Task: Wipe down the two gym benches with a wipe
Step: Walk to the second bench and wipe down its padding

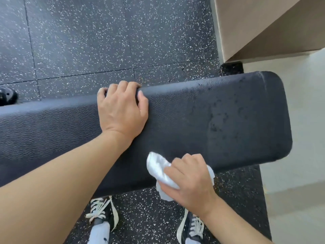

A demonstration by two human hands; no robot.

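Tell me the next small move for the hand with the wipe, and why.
Probably sweep the right hand and its white wipe left along the near edge of the bench pad. The right end looks damp and blotchy, the left stretch dry. The left hand grips the far edge, steadying it.

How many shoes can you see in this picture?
2: one shoe on the floor below the bench's near edge at bottom centre, the other shoe to its right, partly covered by the right forearm.
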